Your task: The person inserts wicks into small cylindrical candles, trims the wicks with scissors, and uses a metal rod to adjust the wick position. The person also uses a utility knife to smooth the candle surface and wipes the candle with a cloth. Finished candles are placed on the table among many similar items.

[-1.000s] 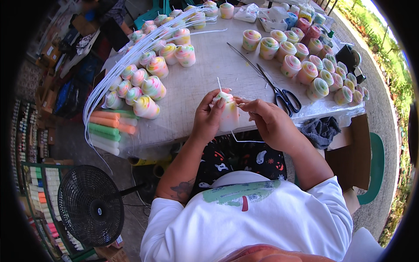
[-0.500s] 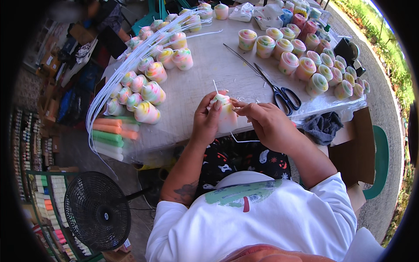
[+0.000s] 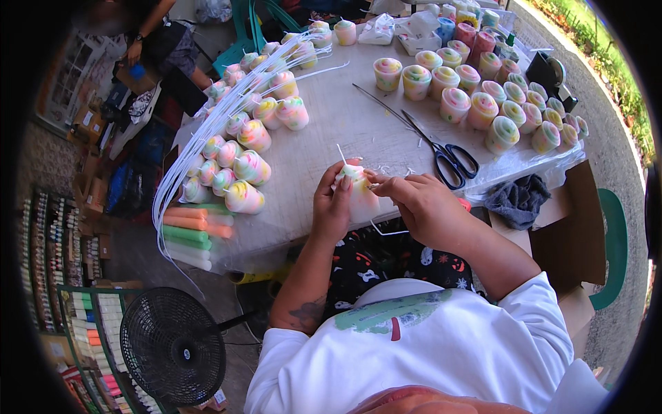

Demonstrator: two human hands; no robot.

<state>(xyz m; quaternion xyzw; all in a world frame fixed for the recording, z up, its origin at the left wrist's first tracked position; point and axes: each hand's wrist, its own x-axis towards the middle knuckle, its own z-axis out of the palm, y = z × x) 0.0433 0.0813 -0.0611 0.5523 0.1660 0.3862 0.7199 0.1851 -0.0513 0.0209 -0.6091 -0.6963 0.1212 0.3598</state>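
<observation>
Over the near edge of the table, a swirl-topped pastel candle [image 3: 363, 200] stands upright in my left hand [image 3: 334, 210], whose fingers wrap round its left side and top. Its white wick [image 3: 340, 153] sticks up from the swirl. A length of white wick [image 3: 387, 232] hangs below the candle, bending toward my right hand [image 3: 429, 209]. The right fingers are closed in a pinch against the candle's upper right side; what they hold is hidden. White scraps [image 3: 394, 170] lie on the table just beyond.
Blue-handled scissors [image 3: 452, 162] and a thin rod [image 3: 381, 99] lie on the table [image 3: 331, 103]. Candles [image 3: 254, 168] crowd the left under long white wicks [image 3: 207, 127]; more candles [image 3: 503, 134] fill the right. A dark cloth [image 3: 518, 200], fan [image 3: 172, 345] and another person's hand [image 3: 134, 52] are around.
The view has shifted slightly, moving the left side of the scene right and down. More of another person shows at upper left. My hands keep nearly the same hold on the candle.
</observation>
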